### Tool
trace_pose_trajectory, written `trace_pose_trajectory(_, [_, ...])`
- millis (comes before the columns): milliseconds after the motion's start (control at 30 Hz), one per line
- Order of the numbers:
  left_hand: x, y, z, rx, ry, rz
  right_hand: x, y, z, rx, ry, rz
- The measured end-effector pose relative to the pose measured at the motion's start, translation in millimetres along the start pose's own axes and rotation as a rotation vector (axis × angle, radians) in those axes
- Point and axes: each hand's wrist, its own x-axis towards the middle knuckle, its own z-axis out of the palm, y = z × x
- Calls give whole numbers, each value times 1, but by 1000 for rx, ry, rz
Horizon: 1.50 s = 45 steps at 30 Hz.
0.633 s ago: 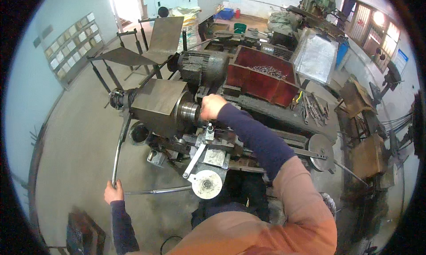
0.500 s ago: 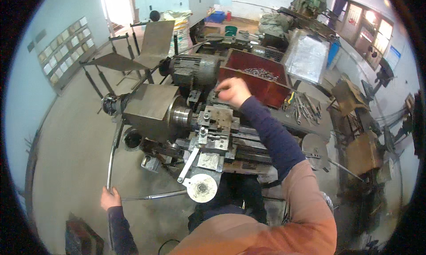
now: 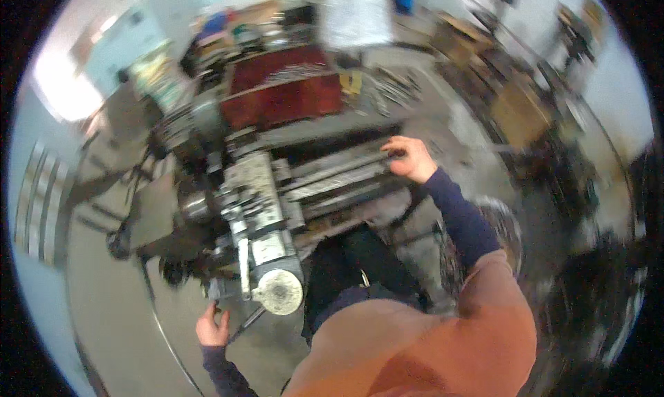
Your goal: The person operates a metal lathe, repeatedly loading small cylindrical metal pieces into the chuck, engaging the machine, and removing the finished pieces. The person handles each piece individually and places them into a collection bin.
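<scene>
Flanking lathe carriage | hands well apart | floor reaching wall edge

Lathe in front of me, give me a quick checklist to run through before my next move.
1. Right hand away from the shiny spindle end: ok, it is by the right part of the bed rails.
2. Right hand empty: cannot tell, blurred.
3. Left hand clear of the white round dial: ok, a gap shows.
4. Spindle end stopped: cannot tell, blurred.
5. Loose hand tools off the rails: ok, they lie right of the red box.
</scene>
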Motion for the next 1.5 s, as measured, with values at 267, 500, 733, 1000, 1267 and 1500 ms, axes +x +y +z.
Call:
trace_pose_trajectory(267, [-6, -30, 88, -369, -73, -201, -244, 64, -143, -343, 292, 779])
trace_pose_trajectory(500, [3, -13, 79, -318, -14, -96, -373, 84, -153, -512, 371, 1240])
trace_pose_trajectory(733, [4, -26, 83, -356, -41, -178, -381, 69, -117, -389, 77, 979])
trace_pose_trajectory(1000, [10, -46, 91, -380, -52, -167, -393, 77, -91, -551, -171, 1048])
trace_pose_trajectory(1267, [2, -47, 94, -295, 75, -34, -397, 78, -93, -630, -252, 938])
trace_pose_trajectory(1500, [-2, -24, 87, -325, 74, -97, -396, 81, -93, -678, -275, 922])
